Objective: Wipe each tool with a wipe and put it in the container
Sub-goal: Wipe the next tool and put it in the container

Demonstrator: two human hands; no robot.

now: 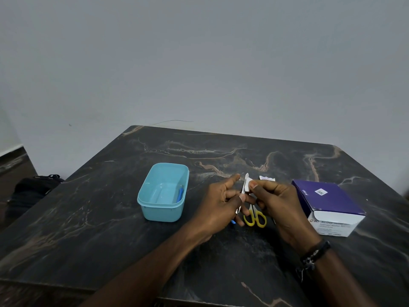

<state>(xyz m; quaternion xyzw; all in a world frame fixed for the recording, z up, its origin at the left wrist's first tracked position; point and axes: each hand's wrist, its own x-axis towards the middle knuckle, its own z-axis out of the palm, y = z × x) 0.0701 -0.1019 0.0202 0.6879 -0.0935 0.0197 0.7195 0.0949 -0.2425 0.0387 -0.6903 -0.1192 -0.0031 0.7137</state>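
Left hand [221, 202] pinches a slim tool [240, 199] while right hand [271, 196] fingers clamp a wipe [247, 183] round it, right of the container [163, 191]; best drawn slowly along its whole length.

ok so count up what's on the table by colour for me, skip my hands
Blue: 2, the container and the blue-handled tool inside it
Yellow: 1, the scissors
Purple and white: 1, the wipe box
White: 2, the wipe around the held metal tool, and the torn wrapper
Silver: 1, that metal tool
Total: 7
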